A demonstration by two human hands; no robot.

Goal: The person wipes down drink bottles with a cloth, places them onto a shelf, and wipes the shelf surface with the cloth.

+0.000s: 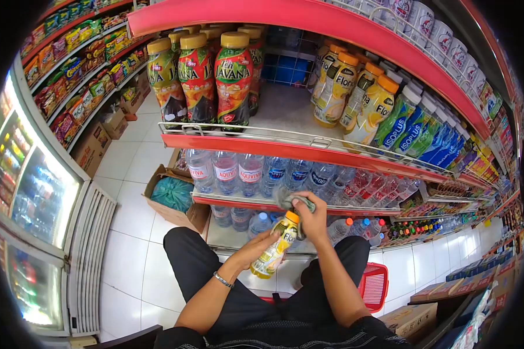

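A yellow Florina drink bottle (269,253) with an orange cap is tilted in front of me, above my lap. My left hand (256,247) is wrapped round its side. Close to the cap, my right hand (310,218) grips a grey-green cloth (297,202), part of which hangs down behind the bottle's neck. More Florina bottles (333,87) stand on the upper shelf to the right, next to blue and green Isoplus bottles (399,125). Red-labelled Javana tea bottles (233,81) line the same shelf on the left.
A wire rail (256,132) edges the upper shelf (291,113). Water bottles (226,171) fill the shelf below. A cardboard box (195,218) with a teal plastic bag sits at left, a red basket (374,285) by my right knee. Lit fridges (41,186) stand far left.
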